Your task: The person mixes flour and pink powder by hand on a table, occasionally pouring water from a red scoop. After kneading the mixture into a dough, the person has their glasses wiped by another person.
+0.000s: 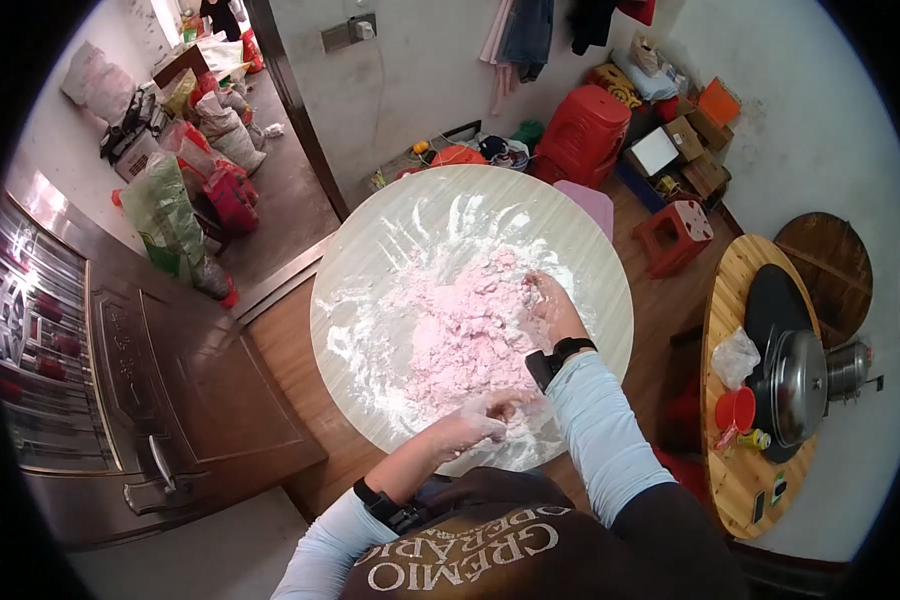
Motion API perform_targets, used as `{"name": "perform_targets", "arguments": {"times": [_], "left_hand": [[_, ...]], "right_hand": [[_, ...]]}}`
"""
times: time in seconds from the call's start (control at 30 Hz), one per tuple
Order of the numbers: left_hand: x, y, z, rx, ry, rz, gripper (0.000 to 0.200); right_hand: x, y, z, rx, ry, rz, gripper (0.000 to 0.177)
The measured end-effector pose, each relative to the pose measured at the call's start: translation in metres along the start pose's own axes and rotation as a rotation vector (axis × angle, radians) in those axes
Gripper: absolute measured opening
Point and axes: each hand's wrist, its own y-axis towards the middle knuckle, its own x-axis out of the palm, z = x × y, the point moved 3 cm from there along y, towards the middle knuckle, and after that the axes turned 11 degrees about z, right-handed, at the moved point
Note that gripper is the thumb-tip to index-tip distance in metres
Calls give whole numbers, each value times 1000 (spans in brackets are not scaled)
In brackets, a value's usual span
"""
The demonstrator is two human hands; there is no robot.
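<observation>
A crumbly pink dough heap [470,330] lies in the middle of a round pale table [355,250], with loose white flour [365,350] scattered and streaked around it. My left hand [475,420], dusted with flour, is at the near edge of the heap, its fingers curled; whether anything is between them is too small to tell. At the heap's right side is my right hand [548,298], its fingers bent against the crumbs and partly hidden. Both wrists wear black bands, and pale sleeves cover the forearms.
A wooden table [725,400] at the right bears a lidded pan [798,385] and a red cup [735,408]. Red stools [585,130] and boxes stand behind. A brown door [180,370] is at the left, with sacks [165,215] beyond the doorway.
</observation>
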Motion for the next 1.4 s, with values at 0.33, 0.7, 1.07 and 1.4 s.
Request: {"name": "perform_targets", "arguments": {"times": [0.33,0.7,1.07,1.4], "left_hand": [[16,15,-11,30,1,-97,45],[-74,86,-83,361,805,367,43],[-106,128,-71,399,979,963,47],[-98,117,-94,377,823,1084,40]], "right_hand": [[-40,92,16,26,74,237,17],[-46,56,42,11,-324,173,18],[-62,47,109,54,-101,137,29],[-8,131,61,58,-266,-68,46]]}}
